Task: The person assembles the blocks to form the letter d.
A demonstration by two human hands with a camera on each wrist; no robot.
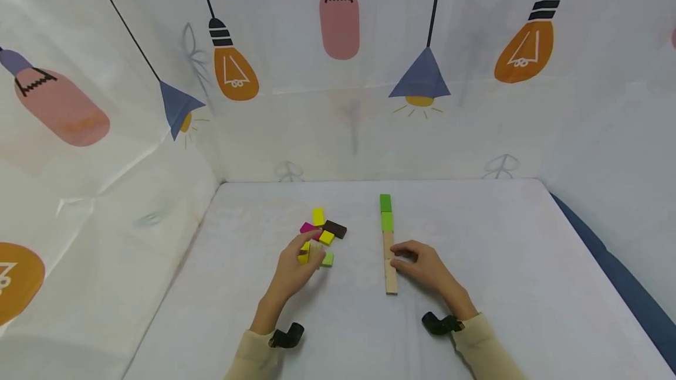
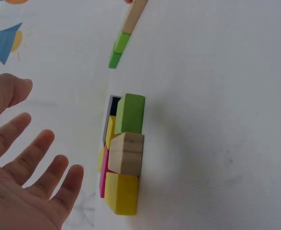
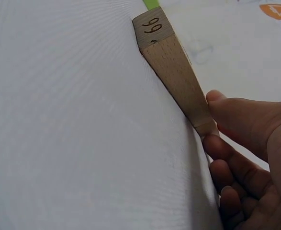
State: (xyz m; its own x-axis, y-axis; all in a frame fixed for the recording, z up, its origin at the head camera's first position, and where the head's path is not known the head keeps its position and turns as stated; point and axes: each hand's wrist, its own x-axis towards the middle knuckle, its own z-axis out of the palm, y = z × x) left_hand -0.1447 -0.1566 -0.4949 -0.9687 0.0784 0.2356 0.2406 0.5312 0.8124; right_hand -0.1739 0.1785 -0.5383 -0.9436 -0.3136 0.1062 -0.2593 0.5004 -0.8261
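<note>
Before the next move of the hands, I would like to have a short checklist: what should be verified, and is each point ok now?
1. Left hand free: ok, it is open and holds nothing.
2. Loose dark-brown rectangular block uncovered: ok, no hand covers it in the head view.
3. Two green rectangular blocks and two unpainted wooden bars in line: ok, they lie end to end and look straight.
4. Right hand clear of the bars: not ok, its fingertips are at them.
5. Right hand's grip firm: cannot tell.

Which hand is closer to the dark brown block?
The left hand, just left of the dark brown block. The right hand is farther, to its right, at the row of blocks.
</note>
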